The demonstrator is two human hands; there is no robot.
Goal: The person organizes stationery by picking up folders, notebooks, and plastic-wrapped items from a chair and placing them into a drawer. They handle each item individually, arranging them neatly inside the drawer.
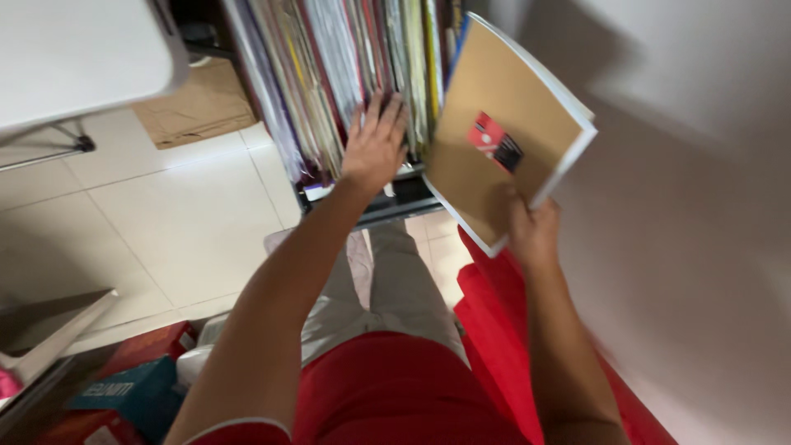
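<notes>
Hands at a row of upright record sleeves, one brown sleeve held clear of the row.

Left hand: fingers spread, palm flat against the tops of the upright sleeves packed in a dark rack on the tiled floor. Right hand: fingers pinched on the lower corner of a brown cardboard sleeve with a red-and-black label, tilted, just beside the row's right end, near the pale wall. Red shorts below; white chair seat top left.
</notes>
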